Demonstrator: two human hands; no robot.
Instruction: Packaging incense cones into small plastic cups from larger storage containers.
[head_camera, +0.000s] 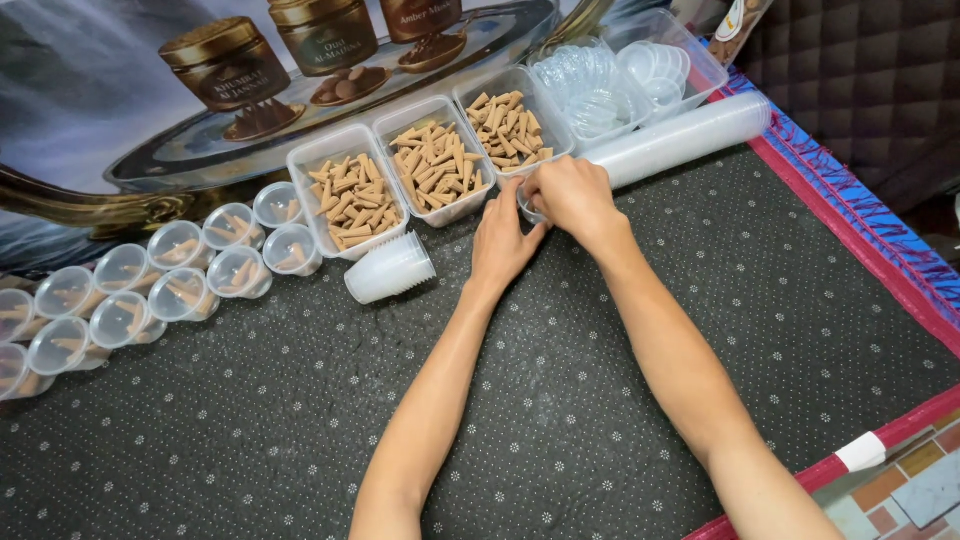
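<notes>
My left hand (503, 243) and my right hand (573, 197) meet around a small clear plastic cup (527, 206), mostly hidden between the fingers, just in front of the rightmost tray. Three clear trays hold tan incense cones: left tray (350, 195), middle tray (435, 163), right tray (512, 125). A short stack of empty clear cups (390, 268) lies on its side left of my left hand. Several lidded cups with cones inside (180, 290) lie in two rows at the far left.
Clear lids fill two tubs (598, 85) at the back. A long sleeve of stacked cups (680, 138) lies behind my right hand. A dark dotted mat (560, 400) with a red-blue border covers the floor. A printed poster (120, 110) lies behind the trays.
</notes>
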